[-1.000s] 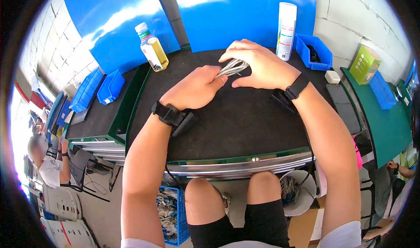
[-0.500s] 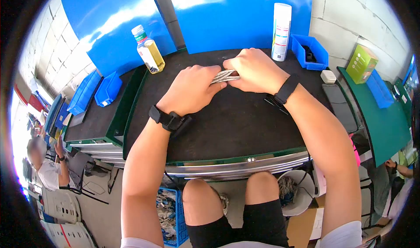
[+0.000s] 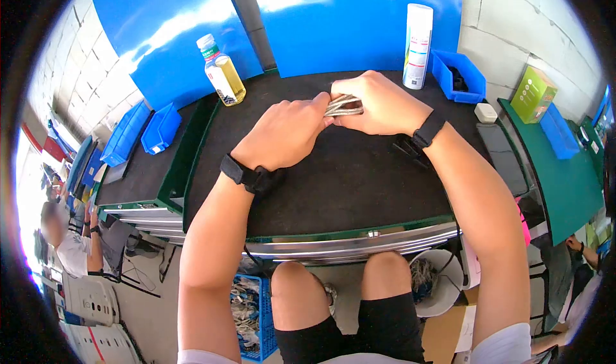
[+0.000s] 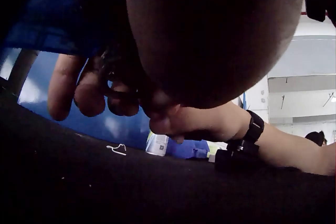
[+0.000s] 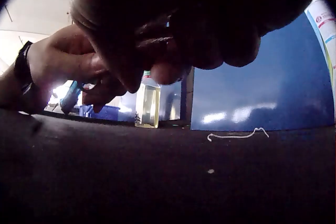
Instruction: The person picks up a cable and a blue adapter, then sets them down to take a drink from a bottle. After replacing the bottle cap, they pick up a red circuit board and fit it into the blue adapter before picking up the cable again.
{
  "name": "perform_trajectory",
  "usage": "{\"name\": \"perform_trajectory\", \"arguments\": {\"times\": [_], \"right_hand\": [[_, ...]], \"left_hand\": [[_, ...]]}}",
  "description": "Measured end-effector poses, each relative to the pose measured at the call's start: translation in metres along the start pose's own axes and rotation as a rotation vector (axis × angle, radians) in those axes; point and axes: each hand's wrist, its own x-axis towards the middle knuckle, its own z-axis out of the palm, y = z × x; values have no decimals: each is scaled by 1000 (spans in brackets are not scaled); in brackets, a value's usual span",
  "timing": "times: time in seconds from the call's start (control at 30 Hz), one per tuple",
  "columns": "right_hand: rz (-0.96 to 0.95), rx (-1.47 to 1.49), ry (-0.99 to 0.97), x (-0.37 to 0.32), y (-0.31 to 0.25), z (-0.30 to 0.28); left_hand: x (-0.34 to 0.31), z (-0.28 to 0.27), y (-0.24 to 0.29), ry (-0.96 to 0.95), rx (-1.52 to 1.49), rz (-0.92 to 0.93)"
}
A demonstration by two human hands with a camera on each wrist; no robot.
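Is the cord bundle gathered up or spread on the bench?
Gathered up: the head view shows the cord bundle, strands close together, held by the left hand and right hand.

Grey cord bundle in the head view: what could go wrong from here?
Strands could slip apart: the grey cord bundle is held between the left hand and the right hand.
The bottle of yellow liquid stands beyond the left hand; a wide swing might tip it.
The thin white strand on the black worktop might get caught up in the bundle.
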Motion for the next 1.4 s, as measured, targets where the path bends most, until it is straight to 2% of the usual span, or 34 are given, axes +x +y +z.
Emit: {"name": "perform_trajectory", "arguments": {"times": [0.17, 0.27, 0.33, 0.37, 0.47, 0.73, 0.8, 0.83, 0.93, 0.97, 1.07, 1.2, 1.27, 1.4], "right_hand": [[-109, 107, 21, 1, 8, 1], [-53, 98, -29, 0, 3, -3], [19, 293, 14, -1, 7, 3], [-1, 286, 81, 1, 12, 9], [90, 216, 62, 3, 18, 6], [171, 186, 30, 3, 19, 11], [-36, 185, 97, 1, 19, 13], [-114, 64, 47, 1, 10, 3], [-191, -1, -4, 1, 18, 2], [-149, -27, -77, 1, 18, 0], [-78, 12, -113, 1, 13, 0], [-140, -13, -39, 2, 21, 5], [-5, 59, -61, 3, 17, 5], [84, 28, -95, 4, 11, 0]], "left_hand": [[-3, -2, -7, 1, -94, -5], [-1, -2, -9, -28, -145, -37], [1, 0, -13, 3, -111, -13], [3, 1, -13, 34, -76, 8], [5, -4, -4, 92, -51, -3], [3, 6, -2, 34, 70, -31], [2, 9, -5, 51, 70, -18], [2, 10, -8, 53, 61, -36], [1, 10, -12, 39, 29, -45], [1, 9, -14, 23, 9, -38], [3, 12, -20, 15, -50, -20], [4, 8, -18, 4, -81, -3], [4, 7, -14, 24, -42, -8], [5, 7, -7, 24, -31, -45]]}}
